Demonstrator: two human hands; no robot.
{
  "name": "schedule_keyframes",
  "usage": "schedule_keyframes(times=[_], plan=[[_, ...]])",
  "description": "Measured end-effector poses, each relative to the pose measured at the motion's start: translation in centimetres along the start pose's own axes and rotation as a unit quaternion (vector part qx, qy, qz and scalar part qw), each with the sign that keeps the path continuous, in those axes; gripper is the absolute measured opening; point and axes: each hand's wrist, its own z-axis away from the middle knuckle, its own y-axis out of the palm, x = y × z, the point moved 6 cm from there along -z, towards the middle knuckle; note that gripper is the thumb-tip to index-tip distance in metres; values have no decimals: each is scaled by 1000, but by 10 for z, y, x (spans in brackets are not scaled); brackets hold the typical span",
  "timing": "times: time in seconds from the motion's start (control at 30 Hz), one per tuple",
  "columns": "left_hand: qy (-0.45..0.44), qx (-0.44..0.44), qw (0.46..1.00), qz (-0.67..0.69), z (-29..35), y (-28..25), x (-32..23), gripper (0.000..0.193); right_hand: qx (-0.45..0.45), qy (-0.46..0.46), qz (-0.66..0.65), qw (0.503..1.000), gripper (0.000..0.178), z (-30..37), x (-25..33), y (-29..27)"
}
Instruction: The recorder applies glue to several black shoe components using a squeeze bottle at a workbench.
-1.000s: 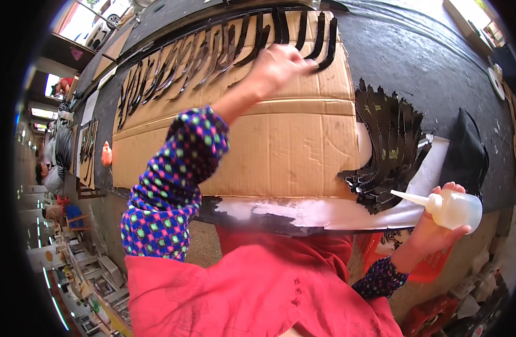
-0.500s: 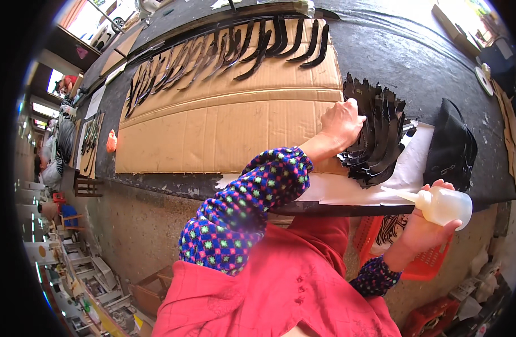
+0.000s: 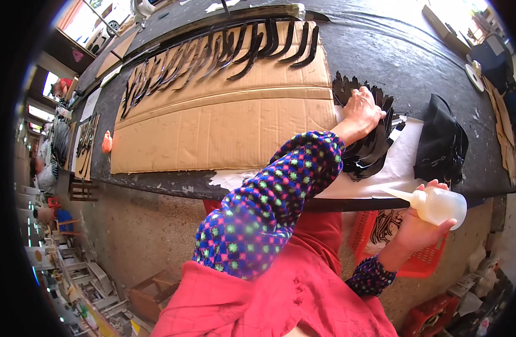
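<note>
My left hand (image 3: 362,114) reaches across to the pile of black curved strips (image 3: 370,149), fingers bent down onto the strips. How many strips it grips is hidden beneath the fingers. Out over the table's front edge, my right hand (image 3: 418,233) is wrapped round a translucent squeeze bottle (image 3: 444,208). The bottle lies on its side, its thin nozzle pointing left toward white paper (image 3: 381,182) under the pile. On the brown cardboard sheet (image 3: 224,126), left of the pile, several black strips (image 3: 249,53) lie in a row along the far edge.
Black fabric (image 3: 442,143) lies right of the pile on the dark table (image 3: 404,62). A red plastic basket (image 3: 426,261) with dark strips is below the table edge. A small orange thing (image 3: 107,141) sits left of the cardboard. A white roll (image 3: 474,77) is at the far right.
My left hand has shifted right and slightly away over the pile, its forearm following. The right hand still holds the bottle almost in place. The whole view has moved slightly.
</note>
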Motion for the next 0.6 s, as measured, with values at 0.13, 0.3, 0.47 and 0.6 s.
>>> schedule_keyframes(times=[0.13, 0.3, 0.47, 0.6], plan=[[37, 25, 999, 25, -3, 8, -3, 44, -6, 2, -5, 1000, 66, -1, 0, -3], [193, -15, 974, 119, 2, -1, -28, 24, -13, 10, -11, 1000, 65, -3, -2, -4], [0, 192, 807, 559, 35, -26, -32, 21, 29, 9, -21, 999, 67, -6, 2, -3], [-41, 250, 748, 614, 78, -71, -10, 24, 49, 50, -105, 992, 70, -8, -6, 5]])
